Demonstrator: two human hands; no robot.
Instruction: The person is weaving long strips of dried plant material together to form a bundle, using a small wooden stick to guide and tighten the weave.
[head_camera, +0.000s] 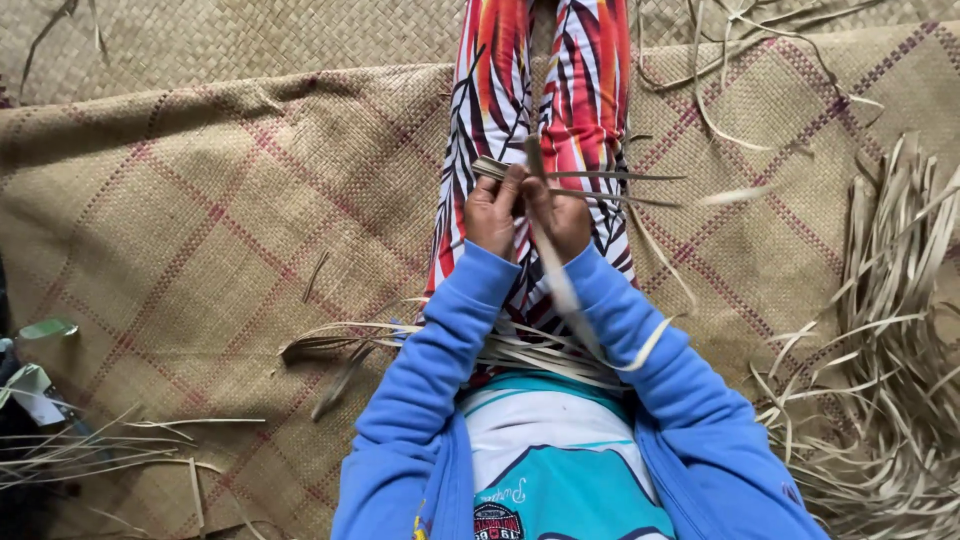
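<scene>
On a checked woven mat (200, 230), a seated person's left hand (493, 212) and right hand (560, 215) pinch dried leaf strips (600, 185) together above patterned-trousered legs (590, 90), keeping them taut. Spare strips (520, 352) cross the lap below the hands; a loose heap (890, 330) lies to their right.

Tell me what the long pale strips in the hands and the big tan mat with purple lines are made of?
The long pale strips, pinched by the left hand and right hand, look like dried palm or similar leaf: flat, thin, matte straw colour, curling at the ends. The big tan mat seems woven from the same kind of strips, judging by its small criss-cross weave; its purple lines look like dyed strips.
</scene>
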